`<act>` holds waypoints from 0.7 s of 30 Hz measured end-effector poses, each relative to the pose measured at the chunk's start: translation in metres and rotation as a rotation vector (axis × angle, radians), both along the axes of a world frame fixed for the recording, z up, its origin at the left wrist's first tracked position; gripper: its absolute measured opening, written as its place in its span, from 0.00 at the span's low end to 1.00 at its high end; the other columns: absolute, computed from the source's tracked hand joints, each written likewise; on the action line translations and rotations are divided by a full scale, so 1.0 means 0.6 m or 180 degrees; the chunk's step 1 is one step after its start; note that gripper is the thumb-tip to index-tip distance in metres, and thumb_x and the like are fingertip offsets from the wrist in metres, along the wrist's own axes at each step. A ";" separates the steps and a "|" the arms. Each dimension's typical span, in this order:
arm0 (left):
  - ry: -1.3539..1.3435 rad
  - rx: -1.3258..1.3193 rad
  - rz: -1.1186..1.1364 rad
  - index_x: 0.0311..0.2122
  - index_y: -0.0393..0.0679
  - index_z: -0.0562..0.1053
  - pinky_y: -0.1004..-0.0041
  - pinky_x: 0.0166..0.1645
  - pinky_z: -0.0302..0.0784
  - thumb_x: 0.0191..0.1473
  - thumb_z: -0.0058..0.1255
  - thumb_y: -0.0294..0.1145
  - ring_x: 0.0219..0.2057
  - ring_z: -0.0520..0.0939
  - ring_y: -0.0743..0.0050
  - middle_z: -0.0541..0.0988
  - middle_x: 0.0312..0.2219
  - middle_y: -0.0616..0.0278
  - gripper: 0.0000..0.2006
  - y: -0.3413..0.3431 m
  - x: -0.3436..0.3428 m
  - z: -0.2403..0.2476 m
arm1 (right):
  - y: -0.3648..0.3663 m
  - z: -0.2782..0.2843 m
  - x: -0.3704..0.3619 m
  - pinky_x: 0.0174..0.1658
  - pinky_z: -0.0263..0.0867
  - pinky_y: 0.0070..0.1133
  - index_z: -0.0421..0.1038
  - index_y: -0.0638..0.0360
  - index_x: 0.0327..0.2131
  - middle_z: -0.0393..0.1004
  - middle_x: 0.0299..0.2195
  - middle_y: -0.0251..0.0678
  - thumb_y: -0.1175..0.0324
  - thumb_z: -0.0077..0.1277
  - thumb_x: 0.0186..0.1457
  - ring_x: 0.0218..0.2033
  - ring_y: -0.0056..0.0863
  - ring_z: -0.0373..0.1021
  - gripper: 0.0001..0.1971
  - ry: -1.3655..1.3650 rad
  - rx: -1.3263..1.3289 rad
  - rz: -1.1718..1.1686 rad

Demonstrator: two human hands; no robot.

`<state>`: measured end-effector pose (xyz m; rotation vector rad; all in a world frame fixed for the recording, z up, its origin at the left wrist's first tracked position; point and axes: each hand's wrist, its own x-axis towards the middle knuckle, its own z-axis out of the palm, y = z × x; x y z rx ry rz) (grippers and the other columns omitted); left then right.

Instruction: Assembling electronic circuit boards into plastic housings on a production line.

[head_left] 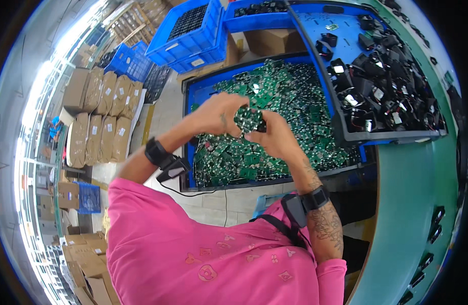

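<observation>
Between my two hands is a small bunch of green circuit boards [249, 120], held above a big blue bin [195, 93] heaped with loose green circuit boards [244, 161]. My left hand [221, 114] is closed on the bunch from the left, its fingers curled over the far side. From the right, my right hand [275, 133] grips the same boards, with the thumb against their near edge. How many boards are in the bunch cannot be made out. Both forearms reach in over the bin's near rim.
A blue tray [310, 30] of black plastic housings [381, 76] overlaps the bin's right side, beside a green workbench [407, 203]. Blue crates [185, 35] stand beyond. Wrapped brown packages [99, 122] are stacked at left. A cable [226, 206] hangs near the bin's front.
</observation>
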<state>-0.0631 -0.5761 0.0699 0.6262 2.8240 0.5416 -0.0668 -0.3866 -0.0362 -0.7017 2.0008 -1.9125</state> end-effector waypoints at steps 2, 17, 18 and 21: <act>-0.0063 -0.0359 -0.0483 0.40 0.41 0.74 0.61 0.39 0.73 0.30 0.69 0.39 0.35 0.80 0.47 0.79 0.31 0.48 0.27 0.052 -0.033 0.056 | 0.053 0.067 0.002 0.35 0.68 0.32 0.74 0.68 0.36 0.78 0.28 0.44 0.74 0.64 0.42 0.28 0.34 0.76 0.16 -0.0342 0.0027 -0.0132; -0.1188 -0.0883 -0.4380 0.38 0.38 0.80 0.66 0.37 0.81 0.27 0.74 0.32 0.31 0.85 0.66 0.85 0.32 0.56 0.26 0.966 0.124 0.079 | 0.705 0.191 0.465 0.39 0.70 0.20 0.76 0.67 0.40 0.79 0.32 0.32 0.70 0.65 0.45 0.32 0.20 0.73 0.18 -0.1193 0.0538 -0.3531; -0.1357 -0.0709 -0.4546 0.39 0.37 0.79 0.66 0.37 0.81 0.28 0.75 0.33 0.32 0.85 0.65 0.84 0.33 0.56 0.27 1.009 0.153 0.052 | 0.729 0.181 0.500 0.40 0.70 0.20 0.75 0.68 0.41 0.79 0.33 0.32 0.71 0.65 0.45 0.33 0.21 0.74 0.18 -0.1367 0.0502 -0.3716; -0.1457 -0.0460 -0.4995 0.45 0.33 0.75 0.67 0.41 0.80 0.27 0.75 0.35 0.35 0.84 0.65 0.83 0.36 0.54 0.35 1.103 0.226 -0.030 | 0.794 0.128 0.585 0.41 0.70 0.20 0.74 0.68 0.43 0.79 0.35 0.32 0.72 0.66 0.45 0.34 0.21 0.74 0.20 -0.1506 0.0424 -0.3938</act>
